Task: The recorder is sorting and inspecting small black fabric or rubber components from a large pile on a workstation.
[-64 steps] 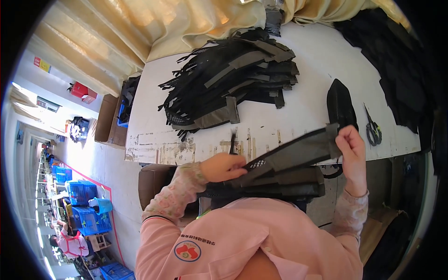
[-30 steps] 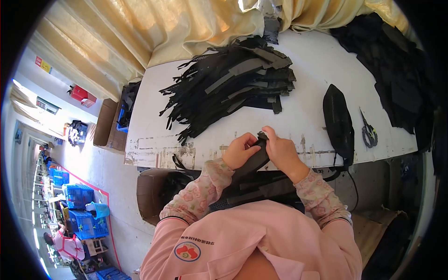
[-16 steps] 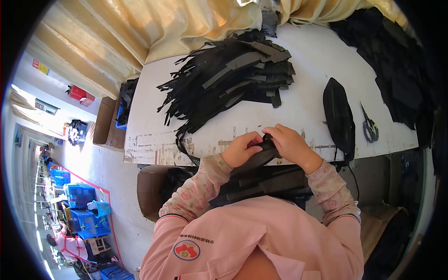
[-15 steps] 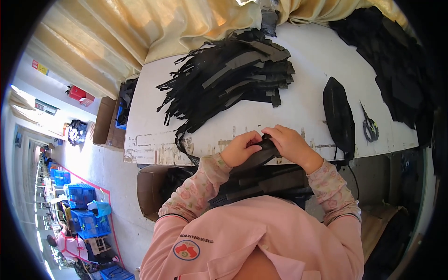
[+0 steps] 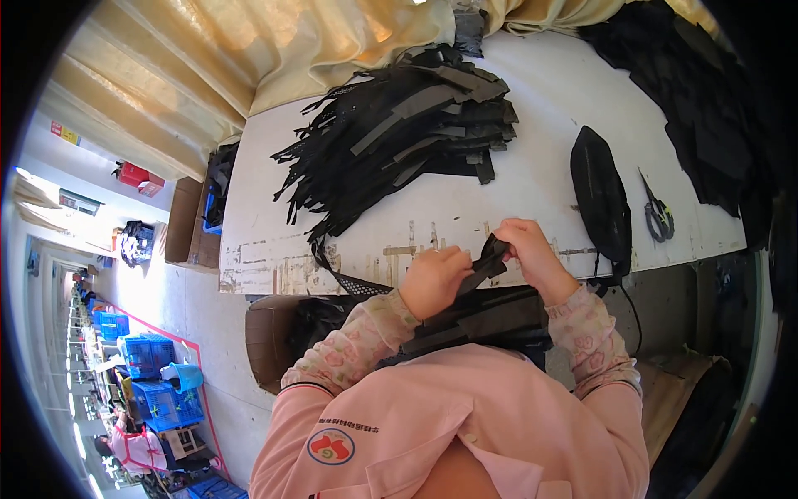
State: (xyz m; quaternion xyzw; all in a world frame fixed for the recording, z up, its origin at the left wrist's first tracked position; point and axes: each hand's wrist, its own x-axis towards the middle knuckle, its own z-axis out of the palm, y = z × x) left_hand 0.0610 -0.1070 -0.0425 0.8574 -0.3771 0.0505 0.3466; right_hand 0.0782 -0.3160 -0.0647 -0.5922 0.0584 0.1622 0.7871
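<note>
The fingers (image 5: 509,236) of left hand (image 5: 433,281) and right hand (image 5: 532,254) pinch one black strip (image 5: 484,273) over one desk (image 5: 540,158) bearing two dark piles (image 5: 407,137) and one pair of scissors (image 5: 659,219).

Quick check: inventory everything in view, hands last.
Held strip: one, black, picture centre
Table: one, white, ahead
Strip pile: many, black and grey, table's left half
Lower strips: several, dark, below table's near edge
Tapered piece: one, black, table's right
Scissors: one, dark, right of tapered piece
Fabric heap: one, black, far right
Curtains: count unclear, cream, behind table
Cartons: at least two, brown, left side
Crates: several, blue, far left
Tub: one, light blue, among crates
Worker: one, pink top, lower left
Left hand: one, bare, gripping held strip
Right hand: one, bare, pinching held strip
</note>
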